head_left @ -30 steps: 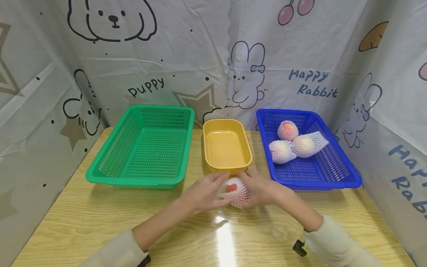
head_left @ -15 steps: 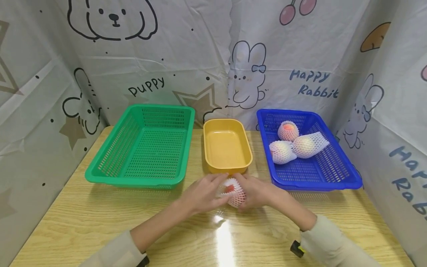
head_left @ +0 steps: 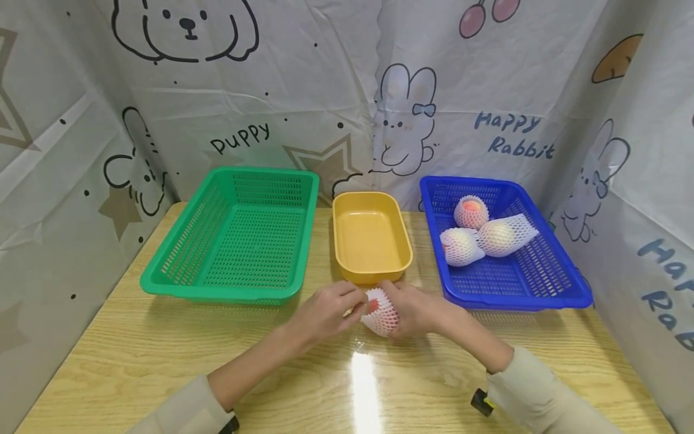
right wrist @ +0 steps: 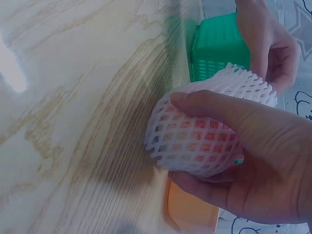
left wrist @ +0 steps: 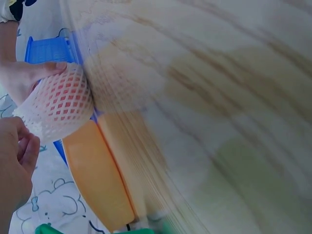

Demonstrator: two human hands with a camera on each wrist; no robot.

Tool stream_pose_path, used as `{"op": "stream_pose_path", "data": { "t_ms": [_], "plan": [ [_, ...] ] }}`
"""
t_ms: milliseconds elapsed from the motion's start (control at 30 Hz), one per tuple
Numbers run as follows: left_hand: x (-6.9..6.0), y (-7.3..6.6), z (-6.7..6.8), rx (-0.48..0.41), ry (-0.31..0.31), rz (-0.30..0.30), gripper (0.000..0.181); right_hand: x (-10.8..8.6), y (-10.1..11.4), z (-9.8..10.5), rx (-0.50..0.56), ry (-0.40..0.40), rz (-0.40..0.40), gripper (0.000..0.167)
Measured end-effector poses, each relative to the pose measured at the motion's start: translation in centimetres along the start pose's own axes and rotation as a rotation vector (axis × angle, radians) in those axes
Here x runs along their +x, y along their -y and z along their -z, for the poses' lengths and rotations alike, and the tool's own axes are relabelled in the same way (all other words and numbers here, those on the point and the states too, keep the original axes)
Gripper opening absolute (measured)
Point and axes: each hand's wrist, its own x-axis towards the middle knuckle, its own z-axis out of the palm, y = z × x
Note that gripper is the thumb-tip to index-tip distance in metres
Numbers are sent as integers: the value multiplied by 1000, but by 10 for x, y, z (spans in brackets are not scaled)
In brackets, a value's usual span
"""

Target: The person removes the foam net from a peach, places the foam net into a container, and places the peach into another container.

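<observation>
A reddish round fruit in a white foam net is between my two hands, just in front of the yellow tray. My right hand grips it from the right; the right wrist view shows the thumb and fingers around the netted fruit. At the net's open end my left hand has its fingers curled, pinching the foam edge, as the left wrist view shows beside the net. Some red skin shows through the opening. The fruit's right side is hidden behind my right hand in the head view.
The yellow tray stands right behind my hands. A green basket is on the left. On the right, a blue basket holds three netted fruits. A patterned cloth surrounds the wooden table.
My left fingers have drawn together from a spread position around the fruit to a pinch at the net's end. The fruit and right hand have shifted slightly left since one second ago.
</observation>
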Motion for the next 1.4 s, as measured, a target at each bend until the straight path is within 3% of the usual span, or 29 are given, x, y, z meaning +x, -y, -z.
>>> {"op": "stream_pose_path", "data": {
  "t_ms": [200, 500, 700, 933, 1133, 1400],
  "plan": [
    [0, -2, -3, -39, 40, -8, 11, 2, 0, -1, -6, -1, 15, 73],
    [1, -4, -5, -3, 142, 97, 12, 0, -1, -2, -49, -37, 38, 73],
    [-3, -4, -10, 17, 132, 95, 24, 0, 1, 0, -45, -58, 72, 72],
    [-2, -6, -9, 16, 174, 154, 23, -3, 7, 9, -40, -59, 69, 74],
    [2, -8, -6, 63, 189, 147, 28, -6, 12, 19, -34, -100, 123, 80],
    [8, -7, -3, 30, 173, 141, 36, -10, 18, 31, -61, -141, 137, 71]
  ]
}}
